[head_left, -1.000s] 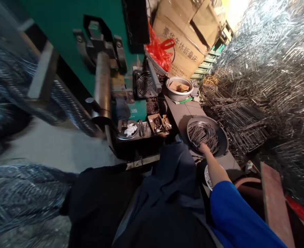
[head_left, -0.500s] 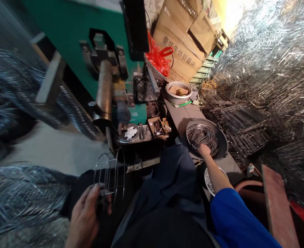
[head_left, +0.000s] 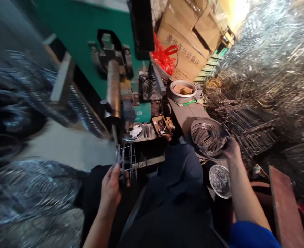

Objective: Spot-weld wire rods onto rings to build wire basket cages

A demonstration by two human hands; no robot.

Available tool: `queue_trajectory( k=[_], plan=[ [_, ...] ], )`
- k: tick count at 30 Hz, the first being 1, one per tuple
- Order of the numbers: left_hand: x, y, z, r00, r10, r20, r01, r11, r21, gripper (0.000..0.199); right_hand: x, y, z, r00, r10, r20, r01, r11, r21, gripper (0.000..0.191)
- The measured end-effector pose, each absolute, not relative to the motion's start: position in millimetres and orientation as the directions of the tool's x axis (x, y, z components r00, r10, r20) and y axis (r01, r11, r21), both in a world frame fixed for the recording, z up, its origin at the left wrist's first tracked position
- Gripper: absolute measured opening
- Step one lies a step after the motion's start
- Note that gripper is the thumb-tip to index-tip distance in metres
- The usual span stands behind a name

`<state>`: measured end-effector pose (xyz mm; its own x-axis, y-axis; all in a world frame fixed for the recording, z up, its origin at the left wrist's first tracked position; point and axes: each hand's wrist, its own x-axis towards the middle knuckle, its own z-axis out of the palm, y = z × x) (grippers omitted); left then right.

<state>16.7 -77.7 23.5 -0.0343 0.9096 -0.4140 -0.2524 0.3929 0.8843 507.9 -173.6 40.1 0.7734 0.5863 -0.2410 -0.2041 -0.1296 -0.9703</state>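
Note:
My left hand (head_left: 113, 181) is closed round a small wire frame (head_left: 127, 156) of bent metal rods, just below the tip of the machine's metal cylinder (head_left: 113, 89). At the right, my right hand (head_left: 230, 146) is at the right rim of a dark round pan (head_left: 220, 129). Its fingers are bent over the edge of the coiled wire rings (head_left: 206, 137) in the pan. What those fingers hold, if anything, is too small to make out. Below the pan stands a round bowl of small metal pieces (head_left: 219, 181).
The green machine (head_left: 72, 20) fills the upper left. Wire bundles (head_left: 33, 189) lie at lower left. Stacked wire racks (head_left: 250, 124) and a shiny wire heap (head_left: 278, 62) rise at right. A grey basin (head_left: 183, 98), cardboard box (head_left: 180, 44) and reddish board (head_left: 287, 206) are also around.
My left hand and the wire frame have moved right and up, closer to the cylinder. My right hand has shifted from the pan's lower middle to its right rim. The view has shifted slightly.

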Motion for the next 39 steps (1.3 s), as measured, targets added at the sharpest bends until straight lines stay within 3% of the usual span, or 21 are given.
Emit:
queue_trajectory(
  k=[3,8,13,18,23,32,39],
  plan=[
    [16.3,-76.6,20.2,-0.017,0.923,-0.384,-0.309,0.360,0.880,0.055,465.7,-163.3,75.7,0.553,0.770,-0.318,-0.213,-0.238,-0.948,0.029],
    [7.3,-72.1,19.0,0.021,0.939,-0.343,-0.399,0.323,0.858,0.058,384.5,-119.1,105.5,0.258,0.942,-0.214,0.136,-0.255,-0.957,0.037],
    [-6.7,-68.0,20.5,-0.016,0.948,-0.317,-0.442,0.278,0.853,0.061,327.5,-66.5,83.1,0.289,0.957,-0.038,0.306,-0.130,-0.943,0.049],
    [-16.5,-64.0,24.2,-0.075,0.952,-0.297,-0.474,0.227,0.851,0.059,278.1,-42.5,36.5,0.357,0.930,0.093,0.271,-0.008,-0.962,0.061],
    [-14.9,-58.6,27.3,-0.082,0.958,-0.273,-0.487,0.201,0.850,0.059,250.9,-36.1,13.5,0.296,0.949,0.112,0.242,0.039,-0.970,0.062],
    [12.8,-38.0,18.0,-0.091,0.966,-0.243,-0.462,0.175,0.870,0.062,241.7,-9.4,24.0,0.160,0.971,0.179,0.320,0.121,-0.940,0.061],
    [19.3,-25.6,12.7,-0.141,0.957,-0.254,-0.493,0.155,0.856,0.061,243.8,7.3,16.7,0.149,0.976,0.160,0.326,0.104,-0.940,0.065]
  ],
)
